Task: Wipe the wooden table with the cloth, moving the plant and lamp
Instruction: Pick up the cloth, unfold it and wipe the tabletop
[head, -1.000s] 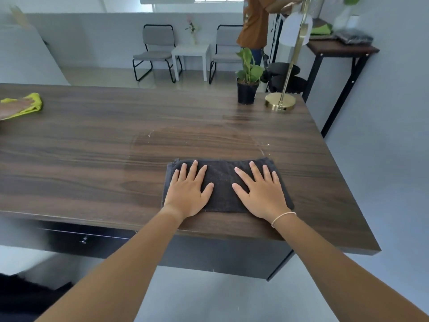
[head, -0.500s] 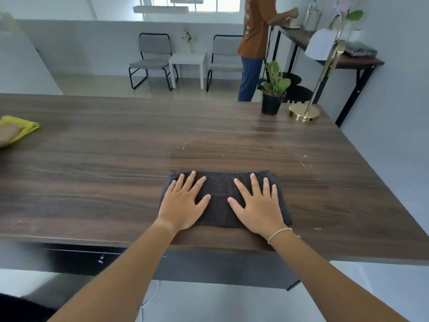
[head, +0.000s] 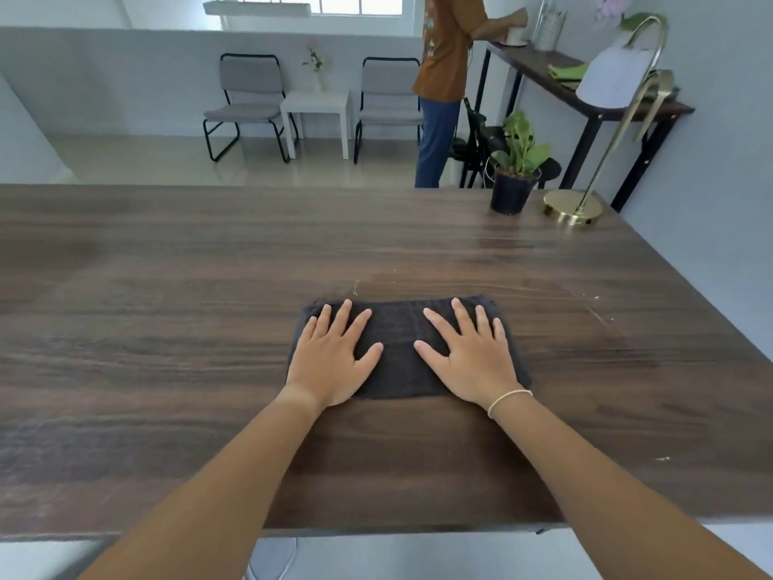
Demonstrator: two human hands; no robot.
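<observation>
A dark grey folded cloth (head: 397, 349) lies flat on the wooden table (head: 167, 307), a little right of centre. My left hand (head: 330, 357) presses on its left half, fingers spread. My right hand (head: 472, 353), a thin band at its wrist, presses on its right half in the same flat way. Neither hand grips the cloth. A small green plant (head: 516, 169) in a black pot stands at the table's far right corner. Beside it, to the right, is a brass lamp (head: 573, 207) with a round base and a white shade.
A wet streak and some crumbs show on the wood beyond the cloth. Behind the table a person (head: 443, 77) stands at a dark side table (head: 585, 85). Two grey chairs (head: 247, 102) and a white stool are at the back wall.
Both hands have pushed the cloth away from the near edge toward the table's middle. The view has shifted, and the yellow cloth at the left is out of sight.
</observation>
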